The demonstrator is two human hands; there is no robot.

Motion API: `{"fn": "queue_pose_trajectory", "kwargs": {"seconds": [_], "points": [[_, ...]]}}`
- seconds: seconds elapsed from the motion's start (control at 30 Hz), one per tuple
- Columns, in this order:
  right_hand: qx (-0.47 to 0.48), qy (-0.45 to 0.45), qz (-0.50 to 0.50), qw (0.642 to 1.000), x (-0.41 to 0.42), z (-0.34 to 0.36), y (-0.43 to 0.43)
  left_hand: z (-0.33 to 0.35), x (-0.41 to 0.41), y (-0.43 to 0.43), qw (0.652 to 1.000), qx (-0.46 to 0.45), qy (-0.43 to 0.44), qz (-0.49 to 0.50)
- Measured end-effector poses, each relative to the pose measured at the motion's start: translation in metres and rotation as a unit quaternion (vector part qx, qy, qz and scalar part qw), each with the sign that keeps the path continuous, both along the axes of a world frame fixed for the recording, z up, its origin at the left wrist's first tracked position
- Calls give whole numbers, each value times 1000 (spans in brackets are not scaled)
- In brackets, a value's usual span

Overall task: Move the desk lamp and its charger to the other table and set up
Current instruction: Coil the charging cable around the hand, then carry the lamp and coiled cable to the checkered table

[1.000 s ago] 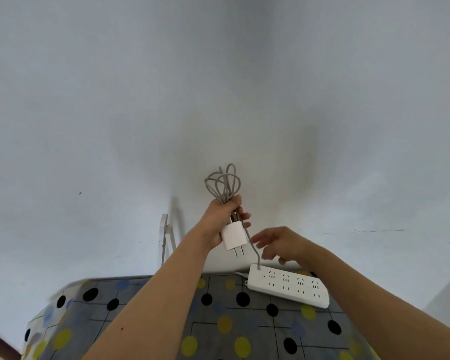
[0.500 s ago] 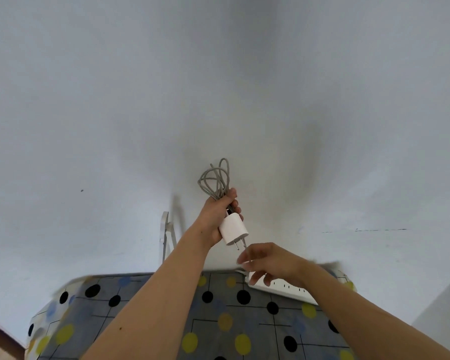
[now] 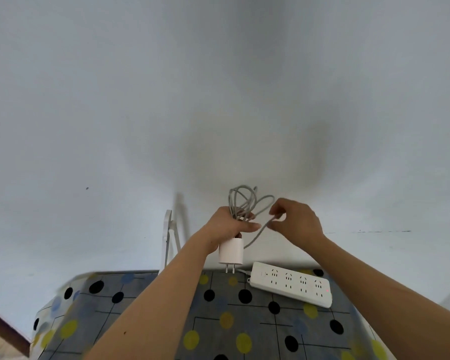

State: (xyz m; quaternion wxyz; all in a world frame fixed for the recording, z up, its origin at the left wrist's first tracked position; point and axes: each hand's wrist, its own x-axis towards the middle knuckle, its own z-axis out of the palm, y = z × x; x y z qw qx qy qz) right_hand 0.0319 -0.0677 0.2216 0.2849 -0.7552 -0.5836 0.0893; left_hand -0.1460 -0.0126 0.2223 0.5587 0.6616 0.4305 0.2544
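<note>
White power strip (image 3: 291,286) lies near pale wall (image 3: 218,100).

Lamp (image 3: 167,237) base hidden behind L forearm (image 3: 164,297).

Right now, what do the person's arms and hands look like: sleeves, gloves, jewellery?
Both arms are bare as far as the frame shows, with no sleeves. The left hand and right hand carry no glove, ring, watch or bracelet that shows.

charger (image 3: 231,252): smooth white plastic | cable (image 3: 240,207): matt grey | power strip (image 3: 291,288): smooth plastic | tablecloth (image 3: 244,320): printed cloth
</note>
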Motion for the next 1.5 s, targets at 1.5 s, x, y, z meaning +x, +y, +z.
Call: {"fn": "queue_pose_trajectory", "kwargs": {"seconds": [1.5], "points": [[-208,135,196,949,-182,-71,97,-87,-186,48,913,-15,-117,390]]}}
